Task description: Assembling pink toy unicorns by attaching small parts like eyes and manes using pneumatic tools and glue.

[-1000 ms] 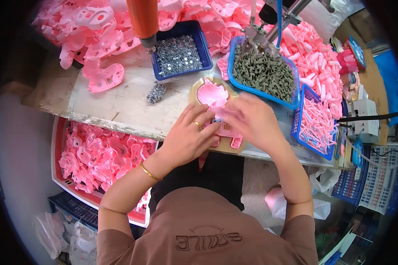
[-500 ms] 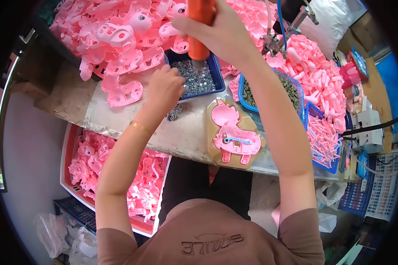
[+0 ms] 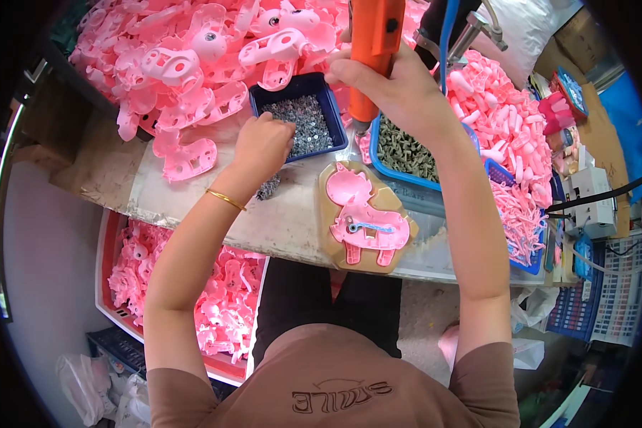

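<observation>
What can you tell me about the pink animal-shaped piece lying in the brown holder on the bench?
The pink animal-shaped piece looks like moulded plastic, a flat shell with a head, a body and short legs. It lies flat in a tan form-fitting holder near the bench's front edge. A small grey metal part sits across its body. Neither hand touches it.

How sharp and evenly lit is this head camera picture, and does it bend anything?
Head view: bright, even light and sharp at centre on the pink horse-shaped plastic part; the worn grey bench edge bows with fisheye; corners go black; the orange power screwdriver is cut off at the top.
</observation>
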Demonstrator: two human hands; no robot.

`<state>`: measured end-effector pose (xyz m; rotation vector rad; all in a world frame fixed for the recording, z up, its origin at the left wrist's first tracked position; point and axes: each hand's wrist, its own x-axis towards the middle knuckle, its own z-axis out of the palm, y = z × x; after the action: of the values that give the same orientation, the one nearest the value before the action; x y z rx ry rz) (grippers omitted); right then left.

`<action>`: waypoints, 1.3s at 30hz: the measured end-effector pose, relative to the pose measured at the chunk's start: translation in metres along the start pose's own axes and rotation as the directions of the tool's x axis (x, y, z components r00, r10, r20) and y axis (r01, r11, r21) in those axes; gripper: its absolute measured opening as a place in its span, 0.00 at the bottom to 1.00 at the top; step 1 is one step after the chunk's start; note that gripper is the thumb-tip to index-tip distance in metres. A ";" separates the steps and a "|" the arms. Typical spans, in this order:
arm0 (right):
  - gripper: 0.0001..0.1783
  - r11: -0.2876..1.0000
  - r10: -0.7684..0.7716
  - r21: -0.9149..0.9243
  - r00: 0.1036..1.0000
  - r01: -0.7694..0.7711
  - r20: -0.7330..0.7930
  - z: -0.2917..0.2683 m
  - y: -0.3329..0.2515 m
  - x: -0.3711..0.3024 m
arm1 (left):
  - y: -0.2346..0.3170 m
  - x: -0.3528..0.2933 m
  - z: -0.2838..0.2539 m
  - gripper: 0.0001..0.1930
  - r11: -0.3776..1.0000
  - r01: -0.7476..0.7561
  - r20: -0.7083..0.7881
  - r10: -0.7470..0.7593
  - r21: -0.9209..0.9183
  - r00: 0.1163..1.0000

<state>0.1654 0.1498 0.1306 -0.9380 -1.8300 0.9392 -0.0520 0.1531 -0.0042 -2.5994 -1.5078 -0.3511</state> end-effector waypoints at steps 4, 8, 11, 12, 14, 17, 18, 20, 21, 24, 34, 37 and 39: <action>0.20 0.994 0.072 -0.091 0.997 -0.069 0.036 0.002 -0.004 -0.010 | 0.027 -0.011 -0.021 0.06 0.972 -0.065 -0.081 0.048 -0.228 0.996; 0.16 0.970 0.028 0.243 1.000 -0.028 0.003 0.020 -0.004 -0.030 | 0.063 -0.029 -0.025 0.06 0.866 -0.202 -0.167 0.139 -0.458 0.976; 0.14 0.927 -0.003 0.374 0.997 0.033 -0.081 0.031 -0.010 -0.046 | 0.083 -0.038 -0.031 0.08 0.816 -0.268 -0.252 0.156 -0.512 0.955; 0.14 0.924 -0.010 0.378 0.993 0.053 -0.115 0.032 -0.011 -0.050 | 0.086 -0.039 -0.029 0.08 0.812 -0.264 -0.246 0.154 -0.520 0.957; 0.15 0.919 0.000 0.392 0.993 0.046 -0.116 0.033 -0.011 -0.055 | 0.090 -0.041 -0.026 0.09 0.784 -0.294 -0.267 0.169 -0.546 0.949; 0.14 0.918 0.014 0.394 0.991 0.039 -0.130 0.032 -0.006 -0.060 | 0.096 -0.042 -0.026 0.09 0.779 -0.268 -0.267 0.135 -0.567 0.954; 0.14 0.920 -0.003 0.387 0.990 0.058 -0.141 0.032 -0.003 -0.061 | 0.098 -0.043 -0.026 0.09 0.776 -0.268 -0.263 0.137 -0.571 0.955; 0.14 0.922 -0.017 0.380 0.988 0.076 -0.156 0.032 -0.003 -0.064 | 0.101 -0.042 -0.025 0.09 0.767 -0.288 -0.273 0.152 -0.573 0.950; 0.14 0.916 0.007 0.397 0.988 0.055 -0.154 0.032 -0.006 -0.065 | 0.102 -0.043 -0.025 0.09 0.765 -0.289 -0.271 0.155 -0.575 0.950; 0.14 0.912 0.016 0.409 0.990 0.042 -0.138 0.028 -0.007 -0.068 | 0.107 -0.045 -0.026 0.09 0.785 -0.292 -0.261 0.172 -0.546 0.950; 0.19 0.893 0.012 0.446 0.988 0.057 -0.151 0.026 -0.004 -0.089 | 0.121 -0.053 -0.033 0.14 0.792 -0.303 -0.223 0.214 -0.530 0.951; 0.19 0.923 0.133 0.380 0.980 -0.068 -0.148 0.015 0.007 -0.112 | 0.125 -0.050 -0.041 0.18 0.801 -0.275 -0.183 0.209 -0.531 0.961; 0.16 0.930 0.123 0.365 0.972 -0.043 -0.200 0.011 0.017 -0.121 | 0.127 -0.051 -0.038 0.20 0.808 -0.258 -0.129 0.224 -0.529 0.966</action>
<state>0.2016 0.0495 0.0708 -0.8555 -1.3805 1.1289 0.0285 0.0385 0.0215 -3.1205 -1.1547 -0.9422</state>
